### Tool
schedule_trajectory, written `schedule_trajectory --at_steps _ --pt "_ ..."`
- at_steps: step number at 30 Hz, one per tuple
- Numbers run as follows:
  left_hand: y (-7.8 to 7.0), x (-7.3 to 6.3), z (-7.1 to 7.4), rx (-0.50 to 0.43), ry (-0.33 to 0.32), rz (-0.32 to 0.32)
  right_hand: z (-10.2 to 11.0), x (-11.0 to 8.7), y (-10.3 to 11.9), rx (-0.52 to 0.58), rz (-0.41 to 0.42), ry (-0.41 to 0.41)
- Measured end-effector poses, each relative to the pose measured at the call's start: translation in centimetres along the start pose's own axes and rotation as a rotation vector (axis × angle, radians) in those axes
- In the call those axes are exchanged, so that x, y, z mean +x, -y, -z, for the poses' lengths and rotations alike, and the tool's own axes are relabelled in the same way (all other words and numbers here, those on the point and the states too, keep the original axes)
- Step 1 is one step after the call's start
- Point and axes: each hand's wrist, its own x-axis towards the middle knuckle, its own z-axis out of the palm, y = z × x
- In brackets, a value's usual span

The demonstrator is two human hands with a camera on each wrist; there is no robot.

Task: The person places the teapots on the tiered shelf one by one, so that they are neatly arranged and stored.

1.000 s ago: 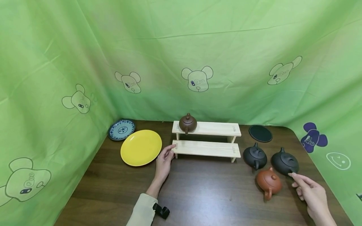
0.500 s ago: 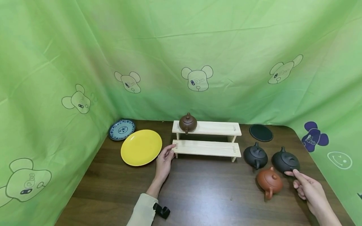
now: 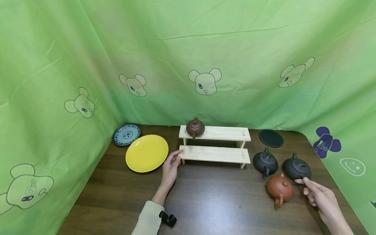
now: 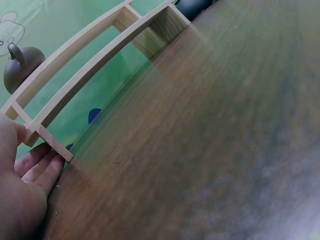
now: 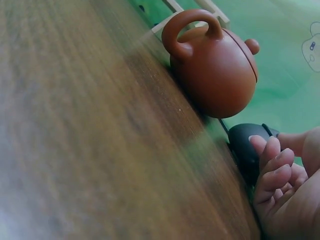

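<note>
My left hand (image 3: 170, 168) grips the left end of a two-tier wooden stand (image 3: 214, 153), thumb at the lower shelf and fingers by its leg. A dark brown teapot (image 3: 195, 128) sits at the left of the upper shelf. At the far right my right hand (image 3: 322, 198) pinches the near-side handle of a round black teapot (image 3: 296, 167), its handle mostly hidden by the fingertips. An orange-brown clay teapot (image 3: 279, 187) stands left of that hand, handle toward me; it looms large in the right wrist view. Behind it is another black teapot (image 3: 265, 162).
A yellow plate (image 3: 147, 153) and a blue patterned plate (image 3: 127, 134) lie at the left on the wooden table (image 3: 211, 202). A dark round coaster (image 3: 271, 138) lies at the back right. Green printed cloth (image 3: 164, 58) hangs behind and at both sides.
My right hand has moved a little left and up, its fingers closing round the black teapot's handle. The left hand and the stand stay put.
</note>
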Motion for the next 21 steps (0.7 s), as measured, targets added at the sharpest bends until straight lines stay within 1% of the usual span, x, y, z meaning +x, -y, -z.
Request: schedule_trajectory --at_steps 2,4,5,6,10,12,13,14,18,21 --pt "-0.4 -0.1 -0.1 0.0 0.001 -0.006 0.0 0.0 0.0 0.012 0.008 0.009" --pt "-0.3 -0.1 -0.1 -0.001 0.001 -0.02 -0.1 0.0 0.1 0.029 0.012 0.017" --pt "0.0 0.0 0.0 0.0 0.001 -0.031 -0.1 0.0 0.1 0.036 0.011 0.019" --pt "0.3 0.0 0.0 -0.01 -0.001 -0.02 -0.1 0.0 0.1 0.039 0.009 0.02" --pt "1.9 0.3 0.4 -0.024 0.004 -0.032 -0.2 0.0 0.1 0.054 0.011 0.018" --pt "2.3 0.5 0.4 -0.027 0.004 -0.02 -0.2 0.0 0.1 0.071 0.016 0.012" --pt "2.5 0.5 0.5 -0.019 0.005 -0.026 -0.2 0.0 0.1 0.082 0.018 0.007" --pt "2.5 0.5 0.4 -0.019 0.005 -0.022 -0.2 -0.1 0.1 0.096 0.019 0.002" --pt "2.8 0.7 0.4 -0.028 0.0 0.042 -0.3 -0.1 0.1 0.141 0.031 -0.016" --pt "3.0 0.8 0.5 -0.027 -0.001 0.068 -0.4 -0.2 0.0 0.159 0.046 -0.024"
